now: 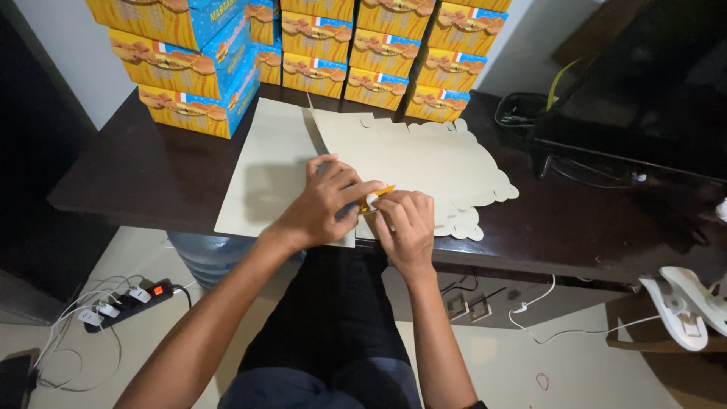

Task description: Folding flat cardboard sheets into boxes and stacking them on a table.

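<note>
At the centre of the frame the left hand point(322, 203) lies curled over the near edge of a flat die-cut carton blank point(424, 163), its forefinger stretched right and pressing down on an orange-printed flap point(376, 198). The right hand point(405, 227), just beside it and touching at the fingertips, is bunched, fingers pinching the same flap from below. The blank lies plain side up on a dark wooden table point(151, 174), its long axis running from the upper middle of the frame down to the right, with scalloped tabs along its right and lower edges. A second sheet of plain card point(265, 170) lies under it, to the left, its lower corners reaching the table's front edge.

Behind the blank, across the top of the frame, stand stacks of folded yellow and blue boxes point(318, 45), the leftmost stack angled and close to the card's upper left corner. Bare tabletop lies open to the left and right of the sheets. To the upper right sit a dark basket of cables point(519, 113) and a black device point(644, 91). Below the table are a water bottle point(208, 257), a power strip point(136, 299) at lower left and a white clip-like object point(685, 307) at lower right.
</note>
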